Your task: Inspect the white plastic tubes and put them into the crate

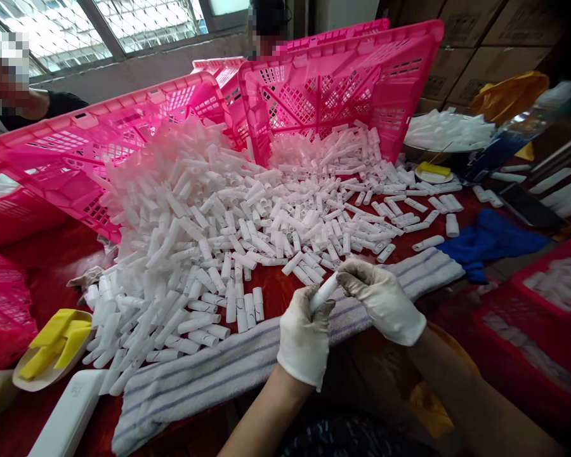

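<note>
My left hand, in a white glove with greyed fingertips, is closed around a short white plastic tube. The tube tilts up to the right, over the striped towel. At its upper end, my gloved right hand has its fingers pinched together; whether they grip the tube's tip or something small is hidden. Just beyond both hands, a large heap of white plastic tubes covers the red tabletop. The grey-and-white striped towel lies along the near table edge below my hands.
Pink baskets lie tipped behind the heap. Dishes with yellow sponge pieces stand at left and far right. A blue cloth, a phone and a bottle are at right. Two people sit across the table.
</note>
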A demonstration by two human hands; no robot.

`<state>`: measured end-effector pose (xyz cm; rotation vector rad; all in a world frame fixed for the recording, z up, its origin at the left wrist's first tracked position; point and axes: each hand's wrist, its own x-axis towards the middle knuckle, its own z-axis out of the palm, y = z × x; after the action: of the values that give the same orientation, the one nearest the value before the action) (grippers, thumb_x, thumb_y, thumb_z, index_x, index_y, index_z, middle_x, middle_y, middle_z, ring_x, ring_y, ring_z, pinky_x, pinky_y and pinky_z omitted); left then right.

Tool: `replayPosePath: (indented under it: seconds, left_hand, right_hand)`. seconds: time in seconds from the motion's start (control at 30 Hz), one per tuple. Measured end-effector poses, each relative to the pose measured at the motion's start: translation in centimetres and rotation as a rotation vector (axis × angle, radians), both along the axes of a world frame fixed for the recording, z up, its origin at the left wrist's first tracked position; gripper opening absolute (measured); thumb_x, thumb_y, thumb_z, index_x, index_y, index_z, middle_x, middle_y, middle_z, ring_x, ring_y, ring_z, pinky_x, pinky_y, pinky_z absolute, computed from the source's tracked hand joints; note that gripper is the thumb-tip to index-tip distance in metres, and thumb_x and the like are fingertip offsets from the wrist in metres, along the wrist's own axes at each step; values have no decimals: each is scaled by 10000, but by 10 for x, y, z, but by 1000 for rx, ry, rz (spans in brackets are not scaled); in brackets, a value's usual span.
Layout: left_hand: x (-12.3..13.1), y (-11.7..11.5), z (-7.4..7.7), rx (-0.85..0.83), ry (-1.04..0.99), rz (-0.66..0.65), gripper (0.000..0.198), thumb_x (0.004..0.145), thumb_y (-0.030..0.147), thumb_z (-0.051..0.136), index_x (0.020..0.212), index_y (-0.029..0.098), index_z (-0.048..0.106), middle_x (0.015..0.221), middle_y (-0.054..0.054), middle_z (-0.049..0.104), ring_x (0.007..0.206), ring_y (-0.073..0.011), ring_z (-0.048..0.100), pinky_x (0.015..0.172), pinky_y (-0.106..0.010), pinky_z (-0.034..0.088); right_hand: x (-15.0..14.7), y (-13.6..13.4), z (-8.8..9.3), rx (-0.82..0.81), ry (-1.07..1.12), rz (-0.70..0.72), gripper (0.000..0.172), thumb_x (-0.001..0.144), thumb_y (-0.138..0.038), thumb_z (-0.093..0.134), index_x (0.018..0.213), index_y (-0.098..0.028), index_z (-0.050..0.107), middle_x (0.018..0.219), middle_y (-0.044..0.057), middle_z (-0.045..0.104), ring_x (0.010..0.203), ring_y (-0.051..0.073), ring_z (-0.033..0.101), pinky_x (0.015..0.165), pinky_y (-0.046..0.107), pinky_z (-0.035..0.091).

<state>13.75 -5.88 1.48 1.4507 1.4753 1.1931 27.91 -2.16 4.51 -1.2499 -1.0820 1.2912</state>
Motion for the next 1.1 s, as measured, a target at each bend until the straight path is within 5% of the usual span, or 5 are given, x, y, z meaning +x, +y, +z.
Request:
replayPosePath:
  seconds: [0.27,0.5,0.83,0.93,1.1]
  left_hand:
    - [22,-3,6,-359,-438,-9,398,777,526,663,899,164,551,716,17,571,602,-87,521,567,-204,428]
    - [5,0,15,-861,-1078,-690,484,780,577,628,936,130,526,643,46,464,385,7,230,417,-178,212]
    - [21,-8,16,-183,-5,-343,302,914,443,488,965,207,669,863,-43,682,784,-170,605,742,-288,472]
    - [-6,-9,18,-120,278,-310,320,887,420,542,1097,212,666,999,-79,708,900,-232,644,831,-345,492]
    - [-76,7,14,-253,857,213,401,883,366,530,1209,138,586,1083,-165,663,980,-318,639,847,-430,490]
  right_hand:
    - [3,-12,-17,84,-76,3,298,752,-498,708,859,-229,640,834,11,610,770,171,553,730,284,484]
    - [33,-16,-17,-66,8,73,331,705,-519,738,775,-208,650,757,13,614,718,167,553,686,285,487]
    - [27,-32,-14,-42,-172,112,318,767,-532,666,830,-223,620,768,15,645,714,188,592,673,298,500]
    - [59,-43,-11,-95,-480,103,254,763,-478,671,815,-240,596,724,12,657,695,209,610,667,316,493]
    - [126,-14,-9,-72,-1043,-77,91,804,-327,584,846,-257,626,861,76,695,809,264,640,742,359,469]
